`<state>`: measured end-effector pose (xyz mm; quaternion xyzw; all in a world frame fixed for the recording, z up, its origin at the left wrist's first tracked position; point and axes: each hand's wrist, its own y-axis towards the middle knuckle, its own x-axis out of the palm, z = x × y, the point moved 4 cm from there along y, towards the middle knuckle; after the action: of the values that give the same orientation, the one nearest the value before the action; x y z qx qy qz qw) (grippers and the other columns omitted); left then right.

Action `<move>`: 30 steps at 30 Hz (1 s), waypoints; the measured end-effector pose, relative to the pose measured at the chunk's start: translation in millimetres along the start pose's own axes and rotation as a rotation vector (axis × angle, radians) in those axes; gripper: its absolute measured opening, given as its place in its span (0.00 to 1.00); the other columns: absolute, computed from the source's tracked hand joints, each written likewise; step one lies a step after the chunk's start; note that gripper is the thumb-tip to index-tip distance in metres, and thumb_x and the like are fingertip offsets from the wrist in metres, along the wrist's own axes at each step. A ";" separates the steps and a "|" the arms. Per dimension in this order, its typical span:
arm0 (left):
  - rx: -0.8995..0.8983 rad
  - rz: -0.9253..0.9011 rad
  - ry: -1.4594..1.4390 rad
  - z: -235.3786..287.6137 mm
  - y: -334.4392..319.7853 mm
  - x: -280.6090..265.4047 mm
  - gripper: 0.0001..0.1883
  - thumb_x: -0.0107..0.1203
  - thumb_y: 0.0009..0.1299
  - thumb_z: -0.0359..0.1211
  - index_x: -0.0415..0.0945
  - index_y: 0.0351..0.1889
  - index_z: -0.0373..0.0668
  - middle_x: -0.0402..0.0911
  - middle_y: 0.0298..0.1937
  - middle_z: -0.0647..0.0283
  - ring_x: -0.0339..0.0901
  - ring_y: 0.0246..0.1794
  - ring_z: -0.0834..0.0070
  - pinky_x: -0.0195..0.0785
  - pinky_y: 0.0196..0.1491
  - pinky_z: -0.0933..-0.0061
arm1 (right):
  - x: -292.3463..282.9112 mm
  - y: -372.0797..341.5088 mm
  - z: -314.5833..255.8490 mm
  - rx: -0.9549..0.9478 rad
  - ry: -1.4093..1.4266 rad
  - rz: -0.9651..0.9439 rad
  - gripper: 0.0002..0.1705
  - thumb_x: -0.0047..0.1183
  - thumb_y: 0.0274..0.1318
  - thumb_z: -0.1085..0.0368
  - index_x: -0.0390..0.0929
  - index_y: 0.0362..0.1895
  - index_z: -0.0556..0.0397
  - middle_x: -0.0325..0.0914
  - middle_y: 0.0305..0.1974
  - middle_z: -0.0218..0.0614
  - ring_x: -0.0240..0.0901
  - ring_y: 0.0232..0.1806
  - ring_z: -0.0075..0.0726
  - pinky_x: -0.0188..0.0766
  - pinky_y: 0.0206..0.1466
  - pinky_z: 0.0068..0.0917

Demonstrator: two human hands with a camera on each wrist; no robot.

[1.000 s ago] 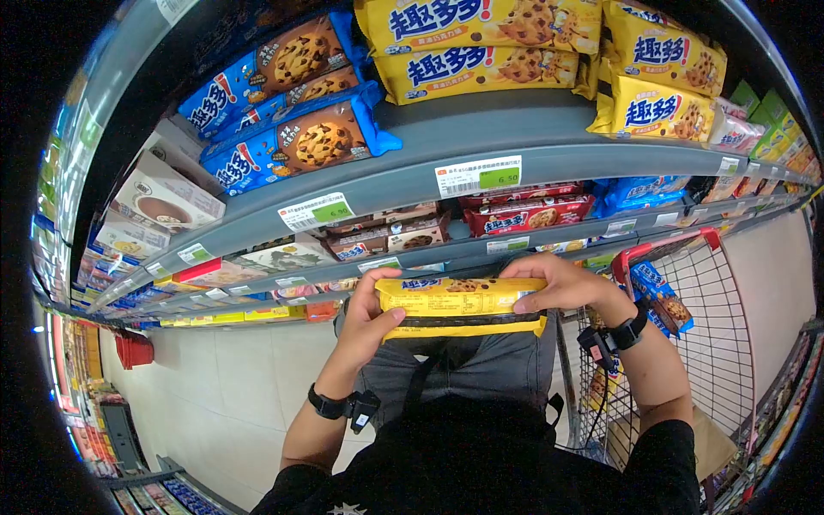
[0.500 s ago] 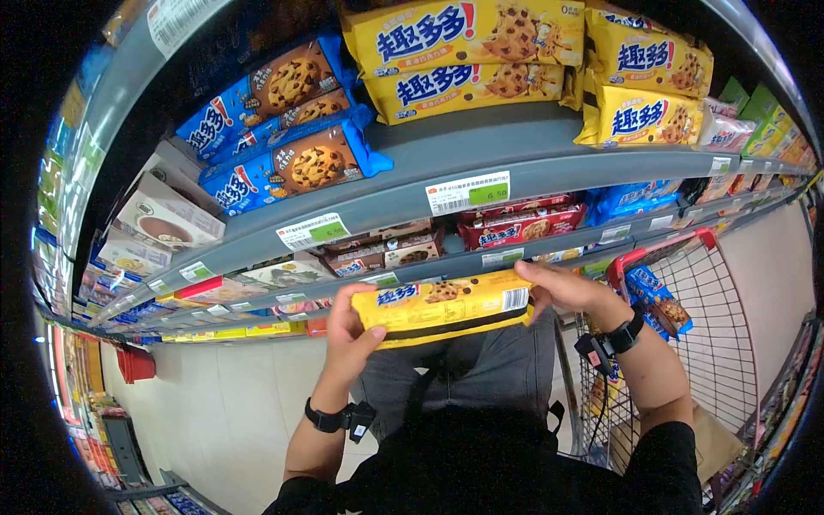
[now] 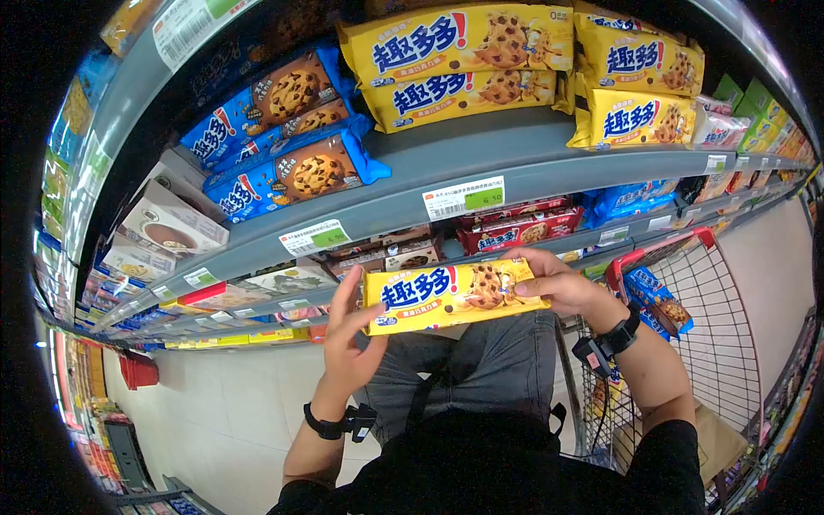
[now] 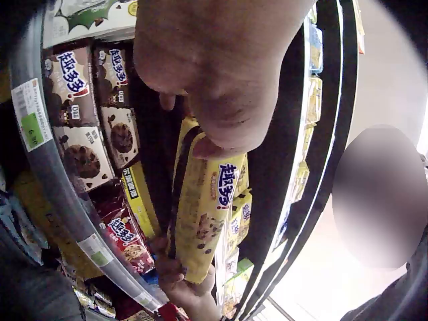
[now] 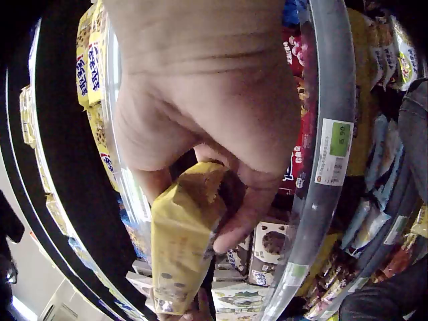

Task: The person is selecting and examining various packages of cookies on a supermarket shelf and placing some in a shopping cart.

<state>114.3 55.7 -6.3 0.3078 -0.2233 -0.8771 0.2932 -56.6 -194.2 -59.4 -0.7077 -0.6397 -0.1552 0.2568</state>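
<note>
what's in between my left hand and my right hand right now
The yellow cookie pack, its printed front showing, spans the stretch between your left hand and right hand; the head view shows this.

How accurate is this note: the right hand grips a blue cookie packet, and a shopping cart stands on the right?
One detail is wrong: the cookie packet is yellow, not blue, as the head view shows. The rest stands: the right hand grips it, and the shopping cart is on the right.
</note>
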 end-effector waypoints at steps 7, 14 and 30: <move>-0.471 0.076 -0.795 -27.3 -8.3 3.2 0.28 0.49 0.68 0.21 0.59 0.69 0.34 0.60 0.72 0.46 0.56 0.74 0.61 0.50 0.72 0.64 | -2.7 1.9 0.2 -0.078 -0.281 0.066 0.27 0.63 0.52 0.74 0.68 0.56 0.58 0.77 0.50 0.36 0.75 0.53 0.28 0.72 0.58 0.27; -0.630 0.025 -0.549 -30.7 -9.1 13.5 0.23 0.56 0.65 0.22 0.67 0.60 0.40 0.75 0.55 0.59 0.72 0.56 0.74 0.65 0.60 0.72 | 11.2 -6.6 -24.5 -0.073 -0.627 0.182 0.19 0.58 0.60 0.68 0.71 0.54 0.54 0.77 0.43 0.29 0.72 0.43 0.18 0.71 0.45 0.21; -0.511 -0.351 -0.722 -7.9 36.2 69.0 0.23 0.54 0.67 0.25 0.63 0.61 0.37 0.72 0.60 0.54 0.76 0.53 0.70 0.70 0.52 0.73 | -5.3 -308.0 -136.6 -0.241 -0.647 1.027 0.12 0.53 0.56 0.65 0.74 0.44 0.55 0.77 0.33 0.28 0.73 0.31 0.19 0.69 0.32 0.18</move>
<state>89.2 -17.3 -19.5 -0.0656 -0.0326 -0.9912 0.1104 -345.8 -260.0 100.5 -0.9605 -0.2408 0.1395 0.0099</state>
